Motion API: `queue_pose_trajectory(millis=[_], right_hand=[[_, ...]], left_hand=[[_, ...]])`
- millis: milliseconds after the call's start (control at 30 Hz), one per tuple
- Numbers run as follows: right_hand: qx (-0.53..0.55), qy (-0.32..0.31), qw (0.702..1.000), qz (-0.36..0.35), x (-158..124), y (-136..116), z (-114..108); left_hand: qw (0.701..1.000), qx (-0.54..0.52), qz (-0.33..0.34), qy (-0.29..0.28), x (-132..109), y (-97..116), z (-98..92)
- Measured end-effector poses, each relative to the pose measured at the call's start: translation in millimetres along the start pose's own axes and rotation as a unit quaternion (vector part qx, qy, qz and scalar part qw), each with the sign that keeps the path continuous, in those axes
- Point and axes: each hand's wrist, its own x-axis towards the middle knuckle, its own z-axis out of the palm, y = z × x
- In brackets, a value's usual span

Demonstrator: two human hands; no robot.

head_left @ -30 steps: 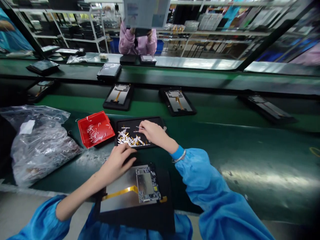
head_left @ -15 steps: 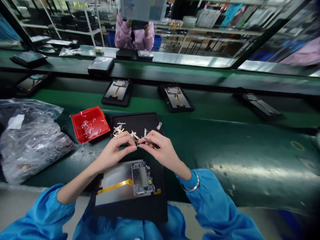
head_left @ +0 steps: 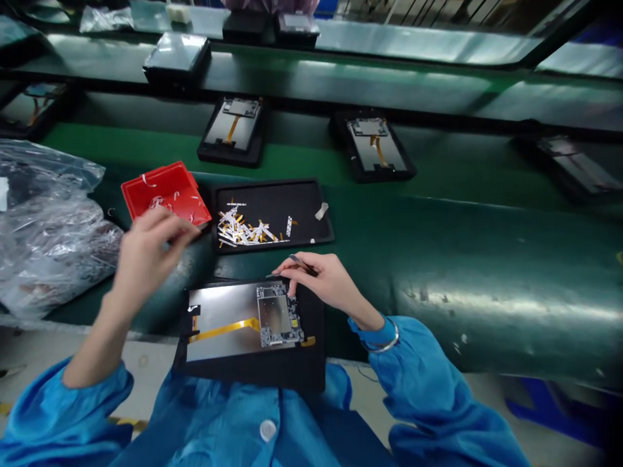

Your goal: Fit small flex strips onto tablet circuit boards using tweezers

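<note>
My left hand (head_left: 148,253) is raised in front of the red box (head_left: 182,191), blurred, its thumb and fingers pressed together; what they hold, if anything, is too small to name. Tweezers (head_left: 305,264) are gripped in my right hand (head_left: 326,275), just above the circuit board (head_left: 273,314). That board lies on a silver panel (head_left: 224,301) with an orange ribbon, in a black holder (head_left: 253,375) close to my body. Behind it a black tray (head_left: 306,194) carries a heap of small white and orange strips (head_left: 241,228). White scraps lie inside the red box.
Clear plastic bags (head_left: 53,240) lie at the left. Along the green belt (head_left: 296,146) stand several black holders with panels, among them one at centre (head_left: 231,130) and one further right (head_left: 377,146). A wrapped stack (head_left: 178,55) is behind.
My hands have parted. The left moved left to the red box; the right moved slightly right and nearer the board, still with the tweezers. The view has tilted down.
</note>
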Motion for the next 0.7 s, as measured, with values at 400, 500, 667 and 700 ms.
queue_pose_trajectory(millis=[400,500,667,700], right_hand=[[-0.196,0.023,0.97,-0.146,0.8,29.1,6.4],[-0.207,0.022,0.965,-0.159,1.2,28.2,7.1],[-0.217,0.041,0.964,-0.148,0.6,27.8,5.2],[-0.23,0.033,0.961,-0.149,0.3,28.3,5.0]], left_hand=[[0.998,-0.035,-0.004,-0.06,-24.5,24.5,36.6],[0.988,-0.122,-0.028,-0.094,-30.2,35.4,54.0],[0.978,-0.163,-0.056,-0.121,-32.4,36.3,71.2],[0.977,-0.166,-0.058,-0.123,-32.0,36.2,72.7]])
